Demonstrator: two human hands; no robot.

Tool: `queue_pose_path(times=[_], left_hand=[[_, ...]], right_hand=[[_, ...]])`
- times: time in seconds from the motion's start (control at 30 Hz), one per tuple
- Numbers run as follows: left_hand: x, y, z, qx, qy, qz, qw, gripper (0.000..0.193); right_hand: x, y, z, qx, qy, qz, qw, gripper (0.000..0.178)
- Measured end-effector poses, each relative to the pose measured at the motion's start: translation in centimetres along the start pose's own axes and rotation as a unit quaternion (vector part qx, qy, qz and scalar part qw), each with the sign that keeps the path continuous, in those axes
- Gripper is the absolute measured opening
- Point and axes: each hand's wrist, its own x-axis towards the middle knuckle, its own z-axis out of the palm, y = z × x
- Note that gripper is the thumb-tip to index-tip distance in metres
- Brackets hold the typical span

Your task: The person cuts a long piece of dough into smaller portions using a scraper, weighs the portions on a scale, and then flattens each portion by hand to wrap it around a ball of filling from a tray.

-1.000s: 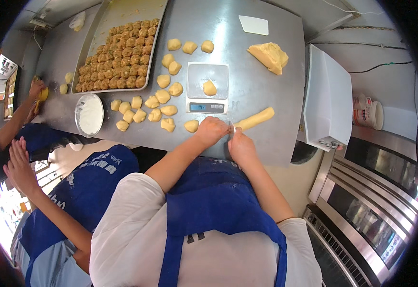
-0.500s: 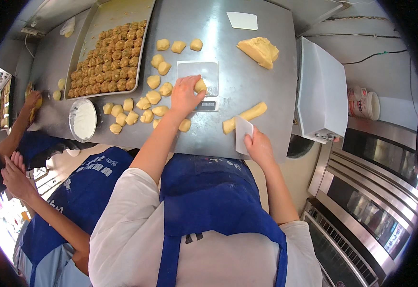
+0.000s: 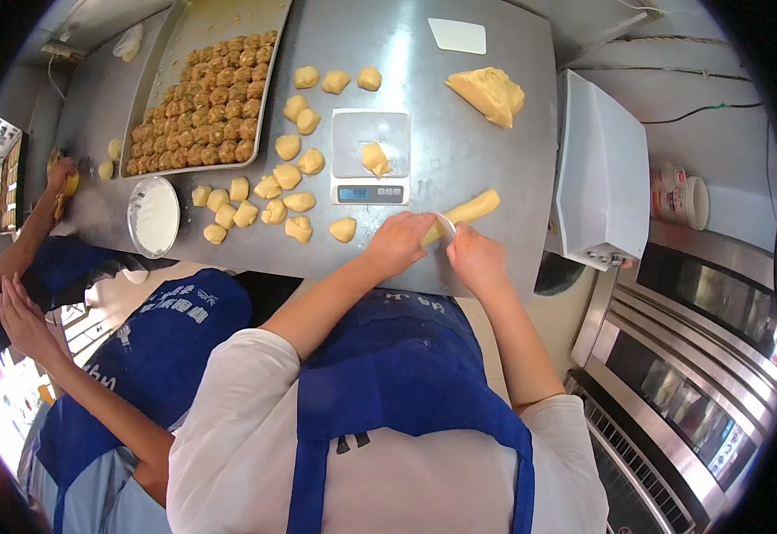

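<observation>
A roll of yellow dough [image 3: 477, 207] lies on the steel table, right of the kitchen scale [image 3: 346, 160]. My right hand [image 3: 479, 260] grips a white dough scraper [image 3: 445, 225], seen nearly edge-on, its blade across the roll. At the roll's near end, my left hand [image 3: 399, 241] has its fingers closed on the dough beside the blade. One lump of dough [image 3: 375, 158] rests on the scale's plate, and the display is lit. Several portioned dough pieces [image 3: 287, 175] sit left of the scale, with a single piece [image 3: 342, 230] near my left forearm.
A metal tray [image 3: 261, 142] of brown filling balls stands at the back left, near a bowl of white flour [image 3: 153, 218]. A large dough block [image 3: 488, 94] and a white flat scraper [image 3: 458, 36] lie at the back right. Co-workers' hands [image 3: 28, 322] show at the left.
My left hand has let go of the dough lump on the scale and moved right to the dough roll. The scraper has turned edge-on over the roll.
</observation>
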Motion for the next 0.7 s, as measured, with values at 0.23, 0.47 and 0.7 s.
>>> queue_pose_path(times=[0.23, 0.47, 0.7], left_hand=[[0.2, -0.4, 0.0, 0.019, 0.006, 0.028, 0.999, 0.077], [-2.4, -2.1, -1.5, -0.430, -0.070, -0.319, 0.842, 0.044], [-0.8, -4.1, -5.4, -0.588, 0.030, -0.414, 0.694, 0.035]], right_hand=[[2.2, 1.8, 4.6, 0.140, 0.018, 0.090, 0.986, 0.027], [-2.2, -0.4, 1.1, 0.147, 0.031, 0.059, 0.987, 0.028], [-2.9, -1.3, 3.5, 0.065, -0.020, 0.010, 0.998, 0.022]])
